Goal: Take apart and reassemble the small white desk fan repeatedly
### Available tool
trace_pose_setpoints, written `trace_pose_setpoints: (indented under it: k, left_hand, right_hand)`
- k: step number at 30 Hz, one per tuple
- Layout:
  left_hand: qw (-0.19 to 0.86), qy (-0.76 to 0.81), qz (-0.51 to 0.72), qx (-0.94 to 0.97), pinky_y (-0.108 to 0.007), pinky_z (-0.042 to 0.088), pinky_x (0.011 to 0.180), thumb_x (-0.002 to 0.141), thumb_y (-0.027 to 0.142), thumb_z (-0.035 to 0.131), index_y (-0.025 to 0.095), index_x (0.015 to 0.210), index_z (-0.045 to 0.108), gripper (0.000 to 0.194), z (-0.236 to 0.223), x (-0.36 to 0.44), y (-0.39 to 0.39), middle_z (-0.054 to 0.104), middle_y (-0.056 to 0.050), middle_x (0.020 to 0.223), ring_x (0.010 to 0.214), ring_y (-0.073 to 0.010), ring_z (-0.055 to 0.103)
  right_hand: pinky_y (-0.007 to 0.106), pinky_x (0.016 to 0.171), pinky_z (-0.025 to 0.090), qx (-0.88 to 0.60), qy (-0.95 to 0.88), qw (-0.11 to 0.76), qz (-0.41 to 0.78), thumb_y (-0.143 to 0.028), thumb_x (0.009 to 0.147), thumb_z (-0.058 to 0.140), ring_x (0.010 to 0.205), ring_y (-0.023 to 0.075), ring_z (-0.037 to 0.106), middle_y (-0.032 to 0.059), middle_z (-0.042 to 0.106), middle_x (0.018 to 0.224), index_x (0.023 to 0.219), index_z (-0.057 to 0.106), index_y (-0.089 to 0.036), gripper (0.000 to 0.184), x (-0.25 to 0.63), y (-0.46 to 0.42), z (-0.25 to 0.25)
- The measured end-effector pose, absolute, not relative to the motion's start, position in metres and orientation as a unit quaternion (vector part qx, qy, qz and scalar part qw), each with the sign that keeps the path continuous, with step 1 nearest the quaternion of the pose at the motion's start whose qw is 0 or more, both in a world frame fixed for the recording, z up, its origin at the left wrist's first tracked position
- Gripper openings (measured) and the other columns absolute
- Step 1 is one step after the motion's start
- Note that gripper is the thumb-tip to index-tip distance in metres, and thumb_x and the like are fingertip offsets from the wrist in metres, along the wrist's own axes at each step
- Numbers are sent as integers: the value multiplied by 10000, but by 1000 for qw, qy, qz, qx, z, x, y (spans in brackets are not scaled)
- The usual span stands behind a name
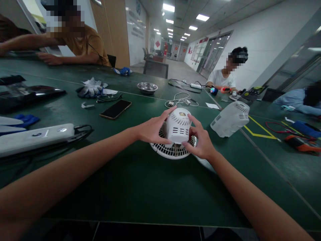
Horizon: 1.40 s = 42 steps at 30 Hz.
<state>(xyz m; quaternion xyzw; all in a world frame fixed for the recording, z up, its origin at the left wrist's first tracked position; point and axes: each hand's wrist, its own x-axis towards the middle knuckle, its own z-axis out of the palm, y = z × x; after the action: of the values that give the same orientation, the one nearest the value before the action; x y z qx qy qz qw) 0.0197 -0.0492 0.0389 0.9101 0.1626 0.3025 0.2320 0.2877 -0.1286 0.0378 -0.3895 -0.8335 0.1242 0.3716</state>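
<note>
A white fan motor cover (177, 126) with vent slots stands in front of me, over a round fan grille (173, 153) lying on the table. My left hand (155, 130) grips the cover's left side, thumb low and fingers toward the top. On the opposite side, my right hand (201, 140) grips it with the thumb at the lower front edge and the fingers along the side. What lies inside the cover is hidden. To the right stands a whitish plastic housing (230, 119) with slots, tilted on the table.
A phone (115, 109), a steel bowl (147, 88) and a coiled white cable (182, 99) lie beyond my hands. At left are a white power strip (37, 140) and gloves (91, 87). An orange multimeter (302, 144) lies right. Other people sit around the green table (140, 190).
</note>
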Motion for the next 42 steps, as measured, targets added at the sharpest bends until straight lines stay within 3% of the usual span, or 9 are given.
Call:
trace_pose_setpoints:
  k: [5,13,18,23,27,30,34,38,42]
  left_hand:
    - [199,161,334,907,-658,444,1123,673,512,882,308,1674,4,1348,37,26,-50,272,-217,1698,1405,-503,497]
    - [178,193,340,903,-486,587,876,687,467,853,283,1552,197,1101,38,30,-58,586,-177,1399,1044,-347,706]
    - [199,193,322,905,-519,563,966,699,533,853,289,1524,251,1050,43,27,-57,535,-181,1481,1183,-389,664]
    - [213,193,310,906,-555,520,1043,661,622,880,292,1550,263,1132,41,26,-54,475,-189,1560,1288,-426,607]
    - [167,246,316,901,-612,456,1098,631,729,857,283,1595,234,1231,36,31,-59,447,-201,1584,1350,-460,545]
    - [129,264,311,904,-603,446,1093,714,742,797,287,1627,216,1174,34,32,-60,505,-191,1533,1290,-423,584]
    - [123,314,323,884,-578,453,1070,904,686,629,281,1644,237,930,27,25,-49,598,-160,1418,1208,-349,627]
    - [156,434,329,824,-563,475,1045,1034,629,380,214,1545,464,664,14,17,-34,641,-163,1347,1237,-345,622]
    - [240,453,339,789,-468,541,937,1030,645,383,203,1356,634,604,2,11,-25,747,-123,1185,1075,-311,709]
  right_hand:
    - [432,672,594,-386,-834,361,158,-323,785,761,702,228,665,-4,687,864,1641,221,-344,1012,289,-127,40]
    - [382,660,592,-401,-821,358,192,-312,753,760,687,199,654,-20,673,856,1582,290,-330,953,289,-127,42]
    - [390,681,599,-417,-823,338,187,-346,762,738,691,201,654,-24,670,850,1557,308,-325,904,289,-129,47]
    - [403,716,595,-414,-835,324,160,-398,789,736,719,212,672,-5,687,894,1554,296,-308,888,289,-130,47]
    - [492,836,601,-442,-822,348,89,-567,735,826,893,287,712,93,672,1284,1535,326,-326,974,285,-128,43]
    - [578,985,559,-448,-816,364,33,-581,719,828,1127,367,665,115,512,1545,1557,329,-342,1004,288,-123,40]
    - [611,1032,538,-438,-812,382,38,-450,823,700,1294,406,586,87,465,1616,1607,285,-366,891,302,-118,38]
    - [630,995,559,-469,-784,401,68,-398,841,689,1304,419,587,98,478,1611,1617,270,-373,883,310,-115,36]
    - [697,1060,502,-490,-777,387,85,-466,740,837,1300,438,597,117,498,1587,1621,256,-353,1062,309,-111,34]
